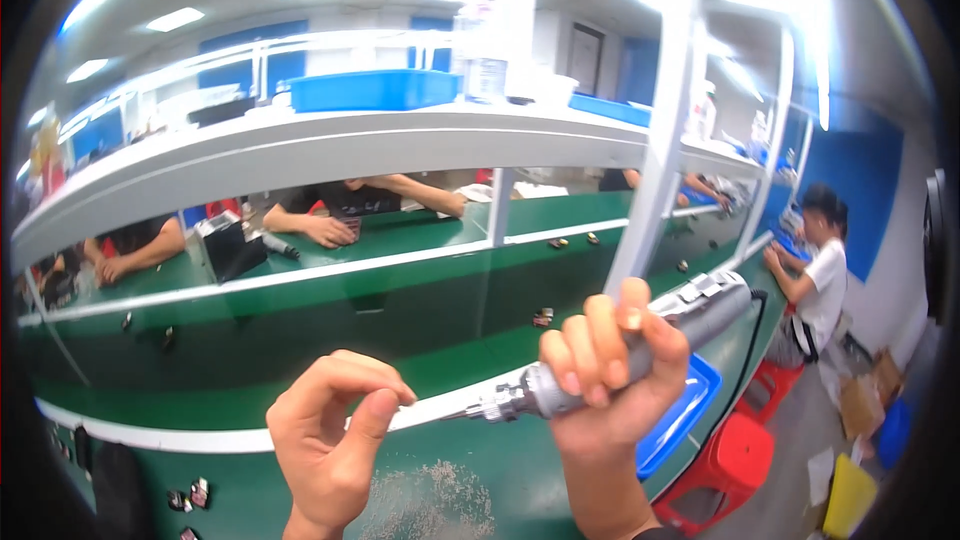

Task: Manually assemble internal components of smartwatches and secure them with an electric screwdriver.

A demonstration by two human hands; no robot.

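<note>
My right hand [615, 370] is wrapped round a grey electric screwdriver [700, 310], whose silver chuck and thin bit point left. Just left of the bit's tip is my left hand [335, 430], its fingers curled and the index fingertip close to the thumb. Whatever lies in that pinch, if anything, is too small to make out. Below and between the hands, many tiny screw-like metal bits [430, 502] are scattered over the green bench top [235, 470].
A blue tray [690, 425] sits behind my right wrist, near a black cord [755, 325]. Small dark parts [190, 493] lie at lower left. White shelving [400, 145] spans the bench. Red stools [735, 460] stand at right. Co-workers sit opposite and at far right [820, 270].
</note>
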